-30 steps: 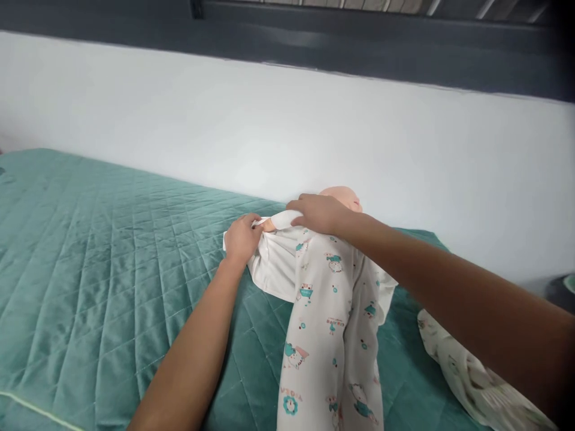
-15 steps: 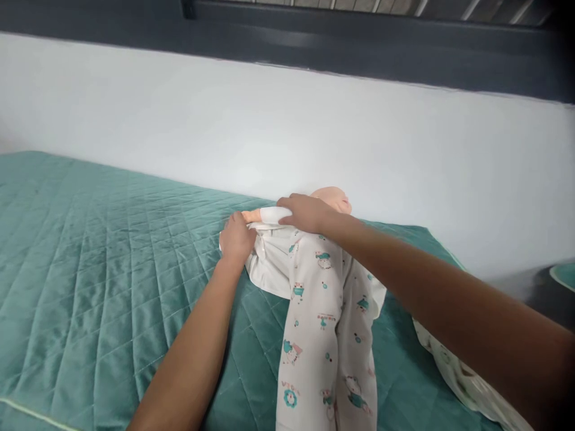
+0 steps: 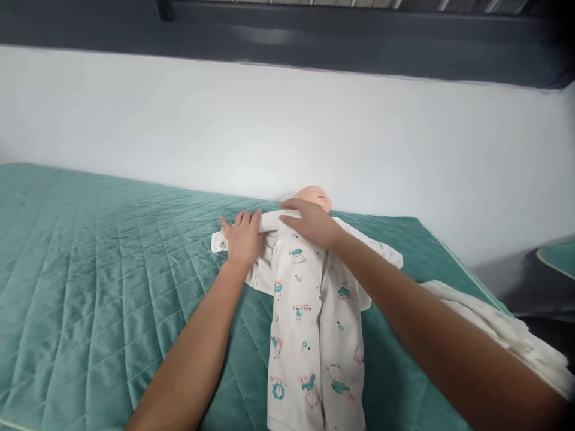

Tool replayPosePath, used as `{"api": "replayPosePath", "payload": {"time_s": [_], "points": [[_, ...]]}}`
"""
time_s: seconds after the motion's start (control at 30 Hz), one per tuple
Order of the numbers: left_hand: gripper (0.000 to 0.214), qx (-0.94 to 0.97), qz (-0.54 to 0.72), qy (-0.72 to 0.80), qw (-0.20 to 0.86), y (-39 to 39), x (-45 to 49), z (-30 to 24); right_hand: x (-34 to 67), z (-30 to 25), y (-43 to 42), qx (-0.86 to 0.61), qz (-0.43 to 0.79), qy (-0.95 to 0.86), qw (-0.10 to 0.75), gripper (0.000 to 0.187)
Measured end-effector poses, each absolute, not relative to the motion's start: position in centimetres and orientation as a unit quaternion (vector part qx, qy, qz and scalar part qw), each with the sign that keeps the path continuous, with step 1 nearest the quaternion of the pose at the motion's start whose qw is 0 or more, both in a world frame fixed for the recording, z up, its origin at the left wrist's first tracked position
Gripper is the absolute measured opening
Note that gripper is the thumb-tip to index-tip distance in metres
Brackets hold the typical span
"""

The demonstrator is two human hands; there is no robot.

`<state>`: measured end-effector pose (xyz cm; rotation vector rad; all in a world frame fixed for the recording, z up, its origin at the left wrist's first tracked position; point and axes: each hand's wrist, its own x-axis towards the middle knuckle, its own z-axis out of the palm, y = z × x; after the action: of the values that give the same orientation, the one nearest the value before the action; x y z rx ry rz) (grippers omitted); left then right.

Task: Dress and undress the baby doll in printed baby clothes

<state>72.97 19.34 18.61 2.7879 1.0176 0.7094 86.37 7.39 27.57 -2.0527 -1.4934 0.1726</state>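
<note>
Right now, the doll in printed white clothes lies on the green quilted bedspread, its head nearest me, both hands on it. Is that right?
Not quite: the head-camera view shows the doll's head at the far end, by the white wall. The rest is right, left hand and right hand included.

Doll [image 3: 313, 195]: bare, pinkish head just right of centre frame, body stretched toward the bottom edge. Printed white clothing [image 3: 296, 287] over it, teal animal figures, creased lengthwise down the lower middle. Plain white sleeve [image 3: 270, 221] bent across centre, partly hidden. Printed cuff [image 3: 219, 242] left of centre; other sleeve [image 3: 387, 251] lies flat, slanting right and down.
</note>
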Motion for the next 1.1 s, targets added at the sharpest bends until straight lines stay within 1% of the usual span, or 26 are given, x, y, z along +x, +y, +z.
{"api": "replayPosePath", "payload": {"time_s": [0.03, 0.1, 0.13, 0.2, 0.3, 0.43, 0.53, 0.6, 0.63, 0.7, 0.73, 0.8, 0.83, 0.9, 0.93, 1.0, 1.1], "points": [[0.052, 0.915, 0.237, 0.323, 0.048, 19.2, 73.1, 18.6, 86.8, 27.2, 5.7, -0.779, 0.044, -0.512, 0.358, 0.033], [0.051, 0.919, 0.243, 0.305, 0.055, 19.0, 73.2, 18.4, 88.0, 25.8, 2.7, -0.792, 0.001, -0.414, 0.448, 0.033], [0.051, 0.920, 0.246, 0.300, 0.057, 18.9, 73.2, 18.3, 88.7, 24.8, 1.4, -0.797, -0.024, -0.370, 0.476, 0.034], [0.050, 0.919, 0.252, 0.297, 0.057, 18.9, 73.3, 17.9, 89.9, 22.4, -0.5, -0.811, -0.064, -0.311, 0.491, 0.039], [0.051, 0.915, 0.265, 0.298, 0.054, 19.0, 73.4, 17.5, 91.4, 19.3, -1.9, -0.832, -0.096, -0.305, 0.453, 0.046], [0.048, 0.916, 0.317, 0.238, 0.068, 18.3, 73.0, 17.7, 92.5, 18.0, -2.1, -0.865, -0.115, -0.330, 0.359, 0.042], [0.040, 0.883, 0.401, 0.197, 0.143, 16.8, 72.5, 18.9, 92.9, 18.1, -2.4, -0.888, -0.125, -0.319, 0.308, 0.039], [0.036, 0.855, 0.429, 0.196, 0.217, 15.4, 72.7, 20.4, 93.2, 18.3, -2.6, -0.891, -0.131, -0.311, 0.302, 0.039], [0.033, 0.849, 0.424, 0.192, 0.250, 14.6, 73.2, 21.4, 93.4, 18.4, -2.8, -0.892, -0.134, -0.304, 0.305, 0.040], [0.030, 0.866, 0.376, 0.166, 0.286, 13.1, 74.8, 23.5, 93.7, 18.6, -3.0, -0.894, -0.140, -0.284, 0.316, 0.042], [0.029, 0.884, 0.342, 0.149, 0.283, 12.3, 76.0, 24.6, 93.8, 18.7, -3.1, -0.895, -0.140, -0.277, 0.321, 0.042], [0.030, 0.934, 0.255, 0.103, 0.230, 11.0, 78.9, 26.6, 94.0, 18.9, -3.3, -0.896, -0.138, -0.266, 0.326, 0.041], [0.031, 0.959, 0.200, 0.083, 0.182, 10.4, 80.4, 27.5, 94.1, 19.0, -3.4, -0.898, -0.137, -0.257, 0.329, 0.039], [0.032, 0.993, 0.062, 0.054, 0.082, 9.4, 83.5, 28.8, 94.2, 19.0, -3.5, -0.903, -0.134, -0.230, 0.337, 0.033], [0.031, 0.997, -0.008, 0.054, 0.048, 8.9, 84.8, 29.2, 94.2, 19.0, -3.6, -0.905, -0.132, -0.216, 0.342, 0.030], [0.028, 0.995, -0.076, 0.065, 0.022, 8.0, 87.1, 29.4, 94.3, 19.0, -3.7, -0.906, -0.126, -0.201, 0.351, 0.027], [0.031, 0.991, -0.107, 0.074, 0.006, 6.7, 89.3, 28.6, 94.4, 19.0, -3.7, -0.906, -0.118, -0.204, 0.352, 0.028]]}}
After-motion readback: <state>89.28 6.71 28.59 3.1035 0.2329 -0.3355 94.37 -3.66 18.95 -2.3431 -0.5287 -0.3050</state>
